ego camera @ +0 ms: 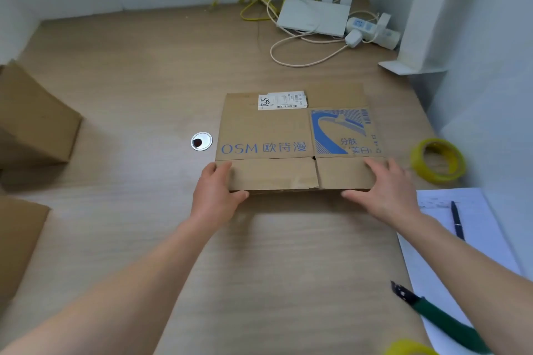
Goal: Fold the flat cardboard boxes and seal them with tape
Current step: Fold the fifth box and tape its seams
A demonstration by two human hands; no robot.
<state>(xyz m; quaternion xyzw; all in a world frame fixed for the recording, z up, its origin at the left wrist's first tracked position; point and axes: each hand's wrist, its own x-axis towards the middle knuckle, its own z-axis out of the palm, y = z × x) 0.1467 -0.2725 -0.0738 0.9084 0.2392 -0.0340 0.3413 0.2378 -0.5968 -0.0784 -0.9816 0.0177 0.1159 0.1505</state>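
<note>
A flat brown cardboard box [277, 130] with blue print and a white shipping label lies on the wooden desk [144, 81]. My left hand [215, 192] grips the near left corner of its front flap, fingers on top and thumb along the near edge. At the near right corner my right hand [385, 189] holds the flap the same way. A roll of yellow tape [438, 160] stands just right of the box.
Folded cardboard boxes [34, 118] sit at the left edge. A round cable grommet [201, 140] lies left of the flat box. Router, power strip and cables [314, 20] fill the back. Paper with a pen [457, 219] and a green-handled tool [438, 317] lie at the right.
</note>
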